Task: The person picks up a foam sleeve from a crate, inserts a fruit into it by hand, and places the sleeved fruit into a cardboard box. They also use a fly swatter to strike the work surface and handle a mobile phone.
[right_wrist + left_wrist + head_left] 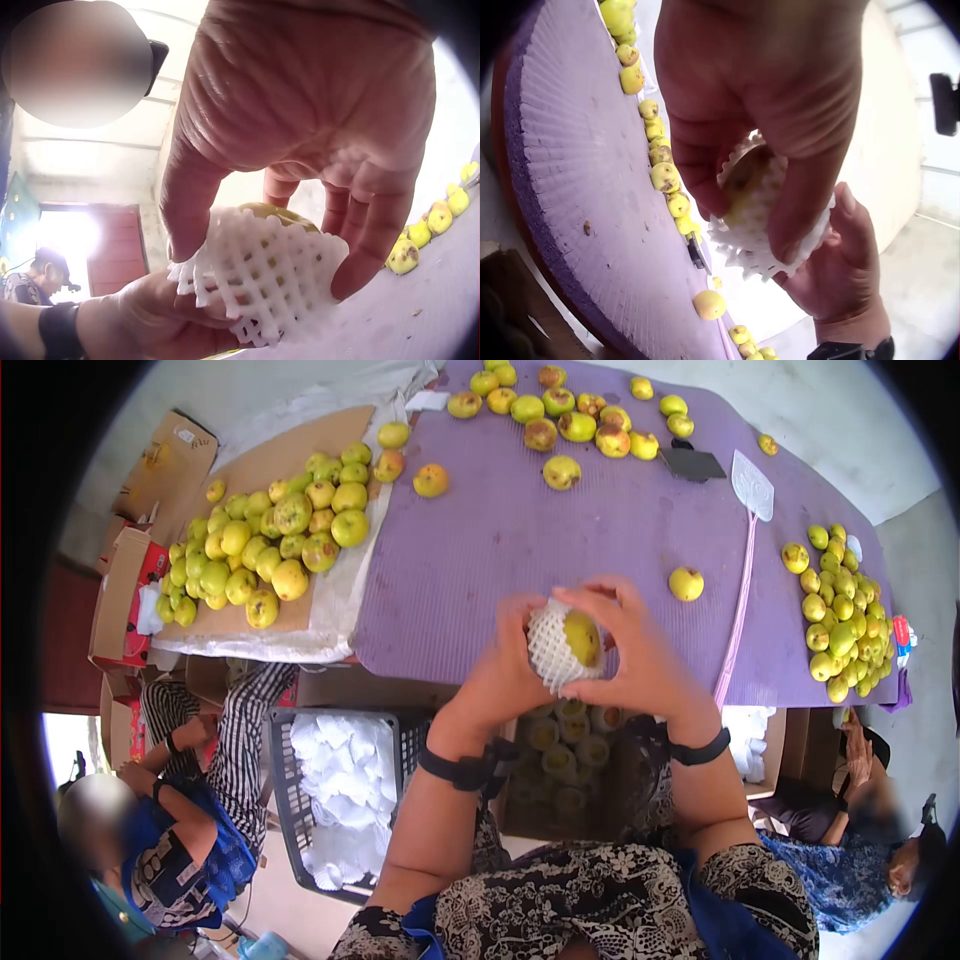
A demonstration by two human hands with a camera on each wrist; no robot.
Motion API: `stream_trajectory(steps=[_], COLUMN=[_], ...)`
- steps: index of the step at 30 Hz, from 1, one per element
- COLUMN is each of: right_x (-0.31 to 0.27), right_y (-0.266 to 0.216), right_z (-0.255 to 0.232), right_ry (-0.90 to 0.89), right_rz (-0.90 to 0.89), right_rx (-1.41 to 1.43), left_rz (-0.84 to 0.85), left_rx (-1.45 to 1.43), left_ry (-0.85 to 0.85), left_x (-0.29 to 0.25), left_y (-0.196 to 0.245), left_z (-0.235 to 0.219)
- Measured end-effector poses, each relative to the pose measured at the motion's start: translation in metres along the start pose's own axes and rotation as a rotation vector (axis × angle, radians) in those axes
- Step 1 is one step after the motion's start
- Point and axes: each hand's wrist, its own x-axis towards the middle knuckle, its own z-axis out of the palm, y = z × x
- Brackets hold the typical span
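A yellow-green apple [583, 637] is held up between both hands above the table's near edge, with a white foam net sleeve [549, 648] around much of it. My left hand [503, 672] grips the netted side, thumb and fingers curled round it. From the other side, my right hand [648, 672] curls thumb and fingers about the apple and the net's edge. In the right wrist view the foam net [262, 270] covers most of the fruit, whose top shows above the rim. The left wrist view shows a brownish patch on the apple [742, 184] inside the net.
A purple-covered table [500, 560] bears loose apples at the back, one apple [686, 584] and a fly swatter [752, 490]. Apple piles lie left and right. Below are a black crate [290, 810] of white foam nets and a box of netted apples [560, 760]. People sit either side.
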Motion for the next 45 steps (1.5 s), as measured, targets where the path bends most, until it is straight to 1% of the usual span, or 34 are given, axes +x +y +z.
stream_trajectory(steps=[1,3,4,5,7,8,10,11,13,14,15,16,17,19,21,23,24,26,27,29,30,32,33,35,36,38,39,41,43,45], right_x=[-0.003,-0.004,-0.006,-0.006,-0.01,-0.013,-0.022,-0.025,-0.032,-0.037,-0.037,-0.041,-0.045,-0.053,-0.081,-0.111,-0.121,-0.139,-0.143,-0.147,-0.143,-0.135,-0.135,-0.131,-0.133,-0.139,-0.14,-0.143,-0.144,-0.142], right_y=[0.002,0.008,0.008,0.006,0.002,0.003,0.007,0.009,0.009,0.013,0.023,0.029,0.036,0.056,0.127,0.183,0.204,0.233,0.237,0.246,0.244,0.241,0.245,0.254,0.26,0.268,0.265,0.259,0.272,0.28], right_z=[0.002,0.003,0.004,0.003,0.003,0.003,0.001,0.001,0.003,0.011,0.022,0.035,0.049,0.076,0.118,0.136,0.137,0.136,0.134,0.134,0.135,0.141,0.145,0.157,0.165,0.181,0.186,0.197,0.2,0.198], right_ry=[-0.022,-0.07,-0.083,-0.082,-0.076,-0.081,-0.049,-0.056,-0.247,-0.358,-0.475,-0.597,-0.718,-0.872,-0.911,-0.836,-0.838,-0.645,-0.65,-0.333,-0.337,-0.221,-0.225,-0.226,-0.232,-0.162,-0.169,-0.171,-0.186,-0.191], right_rz=[0.035,-0.014,0.003,0.034,0.097,0.104,0.137,0.143,0.105,0.136,0.043,0.148,0.255,0.378,0.4,0.485,0.487,0.549,0.548,0.425,0.419,0.56,0.557,0.742,0.735,0.682,0.679,0.696,0.713,0.724], right_rx=[0.017,0.044,0.053,0.081,0.135,0.138,0.457,0.461,0.717,0.8,0.747,0.774,0.796,0.488,0.214,-0.056,-0.065,-0.285,-0.289,-0.57,-0.572,-0.556,-0.556,-0.527,-0.526,-0.632,-0.626,-0.664,-0.648,-0.634], left_rz=[-0.04,0.183,0.178,0.164,0.017,0.009,-0.14,-0.148,-0.145,-0.153,-0.112,-0.068,-0.069,-0.055,-0.055,-0.053,-0.056,-0.06,-0.062,-0.065,-0.071,-0.078,-0.083,-0.085,-0.095,-0.111,-0.122,-0.141,-0.115,-0.113], left_rx=[-0.018,0.094,0.123,0.116,-0.112,-0.117,-0.416,-0.419,-0.443,-0.447,-0.471,-0.495,-0.497,-0.473,-0.457,-0.446,-0.436,-0.428,-0.401,-0.372,-0.372,-0.371,-0.379,-0.382,-0.384,-0.38,-0.37,-0.355,-0.395,-0.363], left_ry=[-0.007,0.055,0.025,0.025,-0.095,-0.095,-0.182,-0.179,-0.113,-0.107,-0.004,0.099,0.105,0.222,0.243,0.262,0.274,0.293,0.3,0.316,0.315,0.318,0.323,0.337,0.334,0.336,0.332,0.332,0.349,0.349], left_x=[-0.002,0.002,-0.001,-0.002,-0.006,-0.006,-0.009,-0.009,-0.011,-0.011,-0.011,-0.012,-0.014,-0.016,-0.016,-0.017,-0.017,-0.017,-0.018,-0.018,-0.017,-0.016,-0.016,-0.015,-0.016,-0.017,-0.017,-0.017,-0.017,-0.017], left_y=[0.002,0.011,0.012,0.013,0.017,0.02,0.025,0.024,0.021,0.019,0.016,0.015,0.015,0.018,0.018,0.019,0.019,0.018,0.017,0.016,0.015,0.014,0.015,0.015,0.016,0.016,0.017,0.016,0.015,0.014], left_z=[0.002,0.0,0.0,-0.001,-0.007,-0.012,-0.025,-0.034,-0.048,-0.051,-0.054,-0.056,-0.057,-0.057,-0.058,-0.059,-0.06,-0.062,-0.063,-0.065,-0.066,-0.067,-0.066,-0.066,-0.066,-0.067,-0.068,-0.068,-0.066,-0.065])
